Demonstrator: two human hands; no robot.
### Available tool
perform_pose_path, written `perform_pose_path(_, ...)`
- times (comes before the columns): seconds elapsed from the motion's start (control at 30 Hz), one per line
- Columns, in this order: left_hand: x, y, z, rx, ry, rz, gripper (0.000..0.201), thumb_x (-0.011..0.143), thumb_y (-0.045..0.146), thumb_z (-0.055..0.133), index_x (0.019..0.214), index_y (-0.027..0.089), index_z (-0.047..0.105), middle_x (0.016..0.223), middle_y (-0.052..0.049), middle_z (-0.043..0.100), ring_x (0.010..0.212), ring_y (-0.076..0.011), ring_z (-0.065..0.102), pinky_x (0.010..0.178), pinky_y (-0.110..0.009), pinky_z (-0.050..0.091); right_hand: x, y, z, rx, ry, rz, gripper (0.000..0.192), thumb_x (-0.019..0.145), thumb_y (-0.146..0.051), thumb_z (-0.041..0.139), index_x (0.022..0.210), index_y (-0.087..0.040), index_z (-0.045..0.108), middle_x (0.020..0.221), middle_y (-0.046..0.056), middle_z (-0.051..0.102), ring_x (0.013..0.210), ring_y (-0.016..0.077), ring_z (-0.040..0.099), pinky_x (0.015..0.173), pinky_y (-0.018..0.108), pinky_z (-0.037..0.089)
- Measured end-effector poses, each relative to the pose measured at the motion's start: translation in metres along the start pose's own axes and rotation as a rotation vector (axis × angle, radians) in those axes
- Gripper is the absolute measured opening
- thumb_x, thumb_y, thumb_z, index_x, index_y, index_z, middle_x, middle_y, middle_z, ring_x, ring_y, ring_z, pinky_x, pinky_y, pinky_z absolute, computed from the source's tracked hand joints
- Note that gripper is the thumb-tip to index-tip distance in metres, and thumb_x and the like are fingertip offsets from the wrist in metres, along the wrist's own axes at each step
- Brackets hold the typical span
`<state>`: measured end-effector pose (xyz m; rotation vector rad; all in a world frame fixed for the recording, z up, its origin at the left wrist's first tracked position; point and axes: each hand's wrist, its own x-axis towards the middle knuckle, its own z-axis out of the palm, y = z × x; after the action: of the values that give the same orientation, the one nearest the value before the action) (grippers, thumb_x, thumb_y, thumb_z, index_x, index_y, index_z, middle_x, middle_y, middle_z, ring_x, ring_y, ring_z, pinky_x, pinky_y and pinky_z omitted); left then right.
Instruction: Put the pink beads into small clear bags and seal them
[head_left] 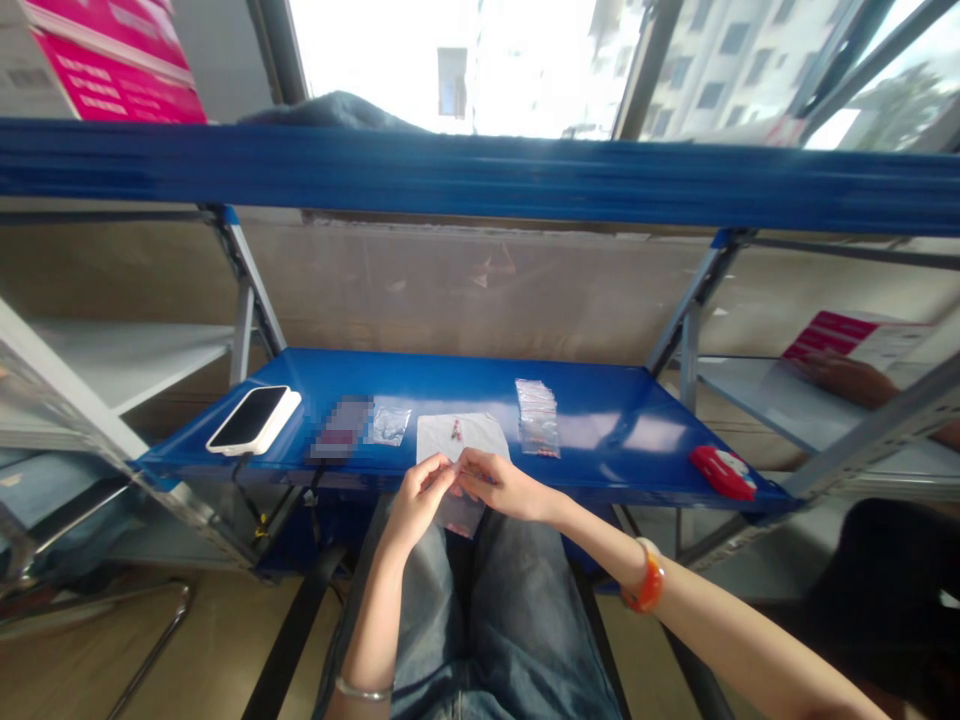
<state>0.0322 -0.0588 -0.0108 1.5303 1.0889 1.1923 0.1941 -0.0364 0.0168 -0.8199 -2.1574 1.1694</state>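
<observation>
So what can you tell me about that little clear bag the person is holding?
The little clear bag looks like thin see-through plastic, small and flat. It hangs over the lap, just below the front edge of the blue shelf. The left hand and right hand pinch its top edge. Its contents are too small to tell.

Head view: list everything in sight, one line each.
shelf: one, blue, in front
phone: one, white, shelf left
small clear bag: one, right of the phone
white sheet: one, shelf middle
stack of clear bags: one, right of the sheet
red item: one, shelf right edge
clear bag: one, pinched by both hands
left hand: fingers on the bag
right hand: orange bracelet, fingers on the bag
</observation>
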Motion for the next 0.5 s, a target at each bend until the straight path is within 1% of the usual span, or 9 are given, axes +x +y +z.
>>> perform_pose_path(0.13,0.001,0.0,0.002,0.014,0.007,0.006,0.028,0.083,0.039,0.051,0.067,0.017,0.054,0.062,0.003,0.056,0.065,-0.0135,0.055,0.063,-0.021,0.04,0.0,0.004,-0.001,0.033,-0.006,0.016,0.015,0.088,-0.027,0.047,0.081,-0.015,0.052,0.06,-0.003,0.052,0.054,0.0076,0.045,0.052,0.02,0.035)
perform_pose_path(0.23,0.001,-0.002,0.005,0.017,0.012,0.02,0.03,0.084,0.04,0.051,0.066,0.016,0.054,0.062,0.002,0.057,0.066,-0.0136,0.056,0.063,-0.021,0.039,-0.001,0.007,-0.004,0.029,-0.006,0.03,0.015,0.088,-0.027,0.047,0.081,-0.015,0.053,0.055,-0.004,0.051,0.05,0.0075,0.046,0.051,0.02,0.036)
perform_pose_path(0.33,0.001,-0.002,0.005,0.024,-0.005,0.024,0.031,0.084,0.04,0.052,0.065,0.015,0.057,0.061,0.001,0.06,0.064,-0.0139,0.057,0.062,-0.021,0.04,-0.004,0.009,-0.005,0.044,-0.017,0.057,0.017,0.087,-0.03,0.048,0.082,-0.015,0.054,0.053,-0.004,0.053,0.047,0.0073,0.046,0.049,0.019,0.036)
perform_pose_path(0.4,-0.001,0.0,0.005,0.039,-0.04,-0.009,0.033,0.083,0.04,0.053,0.064,0.014,0.059,0.058,0.001,0.061,0.06,-0.0138,0.057,0.059,-0.021,0.039,-0.008,0.011,-0.006,0.058,-0.033,0.091,0.02,0.087,-0.034,0.049,0.081,-0.016,0.053,0.053,-0.003,0.056,0.043,0.007,0.046,0.046,0.018,0.036)
perform_pose_path(0.5,-0.003,0.002,0.005,0.059,-0.079,-0.062,0.033,0.081,0.042,0.056,0.066,0.014,0.064,0.057,0.0,0.062,0.055,-0.0138,0.058,0.055,-0.021,0.039,-0.017,0.011,-0.007,0.095,-0.044,0.166,0.028,0.085,-0.043,0.051,0.083,-0.016,0.053,0.059,0.0,0.064,0.038,0.0074,0.049,0.04,0.018,0.036)
